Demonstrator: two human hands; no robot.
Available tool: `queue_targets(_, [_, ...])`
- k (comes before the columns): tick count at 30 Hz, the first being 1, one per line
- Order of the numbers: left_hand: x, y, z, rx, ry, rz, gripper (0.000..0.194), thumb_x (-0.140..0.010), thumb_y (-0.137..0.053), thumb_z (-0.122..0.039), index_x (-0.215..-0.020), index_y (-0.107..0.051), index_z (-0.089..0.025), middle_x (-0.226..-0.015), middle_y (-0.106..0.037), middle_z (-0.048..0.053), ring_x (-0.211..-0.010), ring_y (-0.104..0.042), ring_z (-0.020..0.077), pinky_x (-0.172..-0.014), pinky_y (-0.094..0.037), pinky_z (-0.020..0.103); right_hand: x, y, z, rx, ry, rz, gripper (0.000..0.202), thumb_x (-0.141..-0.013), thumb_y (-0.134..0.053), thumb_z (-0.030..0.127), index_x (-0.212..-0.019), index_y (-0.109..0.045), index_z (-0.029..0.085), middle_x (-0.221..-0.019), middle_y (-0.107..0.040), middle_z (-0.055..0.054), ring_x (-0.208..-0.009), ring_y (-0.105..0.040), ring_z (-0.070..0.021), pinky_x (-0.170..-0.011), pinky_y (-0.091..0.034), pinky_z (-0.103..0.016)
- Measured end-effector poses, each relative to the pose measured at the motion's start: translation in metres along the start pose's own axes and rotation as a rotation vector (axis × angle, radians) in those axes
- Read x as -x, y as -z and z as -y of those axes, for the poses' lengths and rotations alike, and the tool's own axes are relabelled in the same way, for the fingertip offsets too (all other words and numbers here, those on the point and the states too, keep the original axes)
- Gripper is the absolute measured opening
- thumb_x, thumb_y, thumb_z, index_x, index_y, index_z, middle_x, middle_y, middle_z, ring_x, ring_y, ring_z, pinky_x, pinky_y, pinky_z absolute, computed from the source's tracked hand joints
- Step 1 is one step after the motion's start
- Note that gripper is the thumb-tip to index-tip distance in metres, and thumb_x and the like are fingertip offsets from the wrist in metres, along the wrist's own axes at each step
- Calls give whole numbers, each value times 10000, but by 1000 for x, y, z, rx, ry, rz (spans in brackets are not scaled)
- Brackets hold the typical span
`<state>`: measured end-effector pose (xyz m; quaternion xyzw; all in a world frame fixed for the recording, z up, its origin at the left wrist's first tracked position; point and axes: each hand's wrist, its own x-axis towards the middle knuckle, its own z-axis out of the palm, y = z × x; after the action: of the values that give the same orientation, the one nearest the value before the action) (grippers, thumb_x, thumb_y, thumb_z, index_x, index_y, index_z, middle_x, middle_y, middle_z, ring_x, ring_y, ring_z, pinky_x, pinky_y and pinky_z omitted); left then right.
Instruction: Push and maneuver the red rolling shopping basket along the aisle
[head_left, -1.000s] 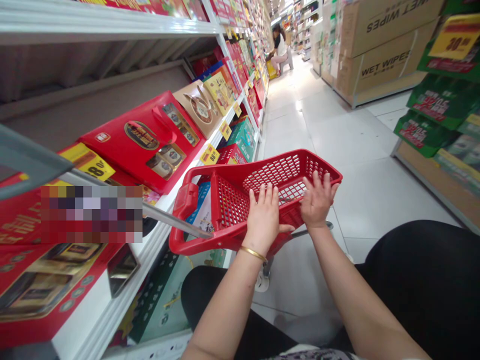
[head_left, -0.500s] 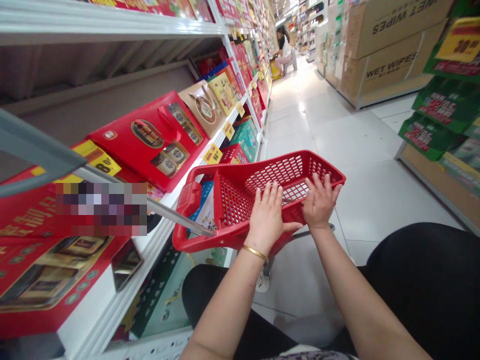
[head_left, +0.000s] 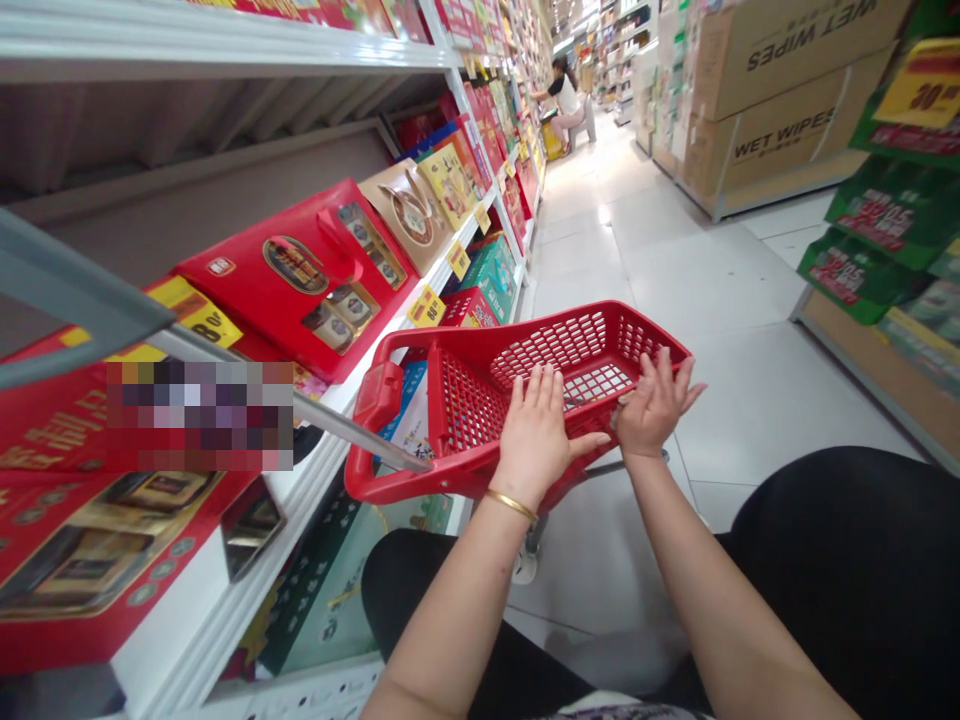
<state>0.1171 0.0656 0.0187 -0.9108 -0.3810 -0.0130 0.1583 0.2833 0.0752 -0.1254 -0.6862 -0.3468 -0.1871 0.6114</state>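
A red plastic shopping cart (head_left: 469, 350) with lattice walls stands in front of my knees, and no goods show in its basket. My left hand (head_left: 534, 425), with a gold bangle (head_left: 511, 504) at the wrist, is stretched out flat over the near rim, thumb pointing right. Just right of it, my right hand (head_left: 652, 405) is at the cart's near right side, its fingers spread and partly curled, holding nothing I can see. Whether either palm touches the rim cannot be made out.
At left, a white shelf (head_left: 202, 640) carries red gift boxes (head_left: 300, 270) and yellow price tags (head_left: 425, 307). Wet-wipes cartons (head_left: 787, 130) and green packs (head_left: 870, 215) stand at right. Down the tiled aisle (head_left: 577, 240), a person (head_left: 568, 100) sits on a stool.
My right hand has turned and shifted slightly right, its fingers spreading outward. My left hand stays nearly in place. The distant person's arm now reaches toward the shelf.
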Motion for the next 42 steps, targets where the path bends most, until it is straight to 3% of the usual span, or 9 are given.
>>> queue_targets(6, [1, -2, 1, -10, -6, -8, 954, -994, -262, -748, -1613, -307, -24, -1703, -264, 165, -1609, -162, 290, -1314, -106, 463, 35, -2, 30, -49, 387, 226, 441, -1035, -400, 298, -1433, -590, 307, -1496, -602, -43, -1556, -334, -261, -1299, -123, -619])
queue_targets(8, [2, -2, 1, -17, -9, -4, 953, -994, -265, -748, -1612, -310, -25, -1702, -267, 165, -1609, -161, 291, -1314, -106, 466, 31, 0, 25, -19, 390, 215, 437, -1032, -404, 304, -1423, -599, 307, -1478, -620, -38, -1538, -370, -259, -1301, -106, -616])
queue_targets(14, [-1, -2, 0, -6, 0, -14, 968, -994, -218, -756, -1612, -305, -15, -1696, -278, 173, -1603, -186, 295, -1313, -124, 482, 0, 1, -4, 9, 59, 47, 496, -1041, -302, 253, -1447, -585, 228, -1551, -538, -105, -1568, -297, -317, -1256, -110, -706])
queue_targets(22, [2, -4, 1, -17, -12, -16, 947, -1000, -241, -743, -1605, -330, -20, -1690, -292, 174, -1603, -186, 306, -1313, -111, 487, 33, 2, 34, -74, 463, 232, 419, -1036, -419, 286, -1413, -599, 316, -1418, -668, -19, -1495, -445, -239, -1309, -135, -580])
queue_targets(25, [4, -3, 1, -20, -17, -14, 994, -980, -251, -777, -1605, -318, -7, -1692, -283, 185, -1602, -182, 315, -1311, -112, 490, 17, 5, 16, -50, 390, 191, 412, -1038, -400, 276, -1384, -624, 290, -1424, -663, -39, -1485, -460, -265, -1295, -69, -637])
queue_targets(30, [2, -2, -1, -14, -6, -6, 951, -987, -263, -764, -1620, -311, -56, -1700, -284, 153, -1607, -168, 305, -1313, -95, 507, -10, 8, -9, 24, 23, 28, 495, -1051, -273, 267, -1384, -637, 225, -1550, -537, -107, -1567, -290, -354, -1225, -110, -753])
queue_targets(37, [4, 0, -2, -8, 15, -15, 870, -994, -289, -745, -1620, -347, -144, -1706, -289, 106, -1608, -147, 327, -1296, -71, 602, 21, 8, 31, -50, 432, 315, 409, -1027, -435, 279, -1386, -628, 314, -1427, -662, -20, -1499, -438, -245, -1309, -88, -599])
queue_targets(39, [4, 1, -2, -9, 17, -15, 880, -987, -296, -755, -1621, -345, -146, -1707, -286, 111, -1606, -148, 335, -1292, -75, 614, 17, 8, 26, -34, 394, 292, 406, -1029, -431, 287, -1382, -631, 310, -1419, -667, -23, -1487, -456, -250, -1303, -59, -619])
queue_targets(42, [4, 1, -2, -4, 9, -18, 876, -990, -304, -747, -1624, -336, -145, -1704, -292, 118, -1608, -144, 331, -1293, -86, 608, -1, 6, 8, 10, 107, 128, 431, -1047, -358, 290, -1359, -656, 281, -1475, -620, -64, -1535, -369, -308, -1248, -12, -725])
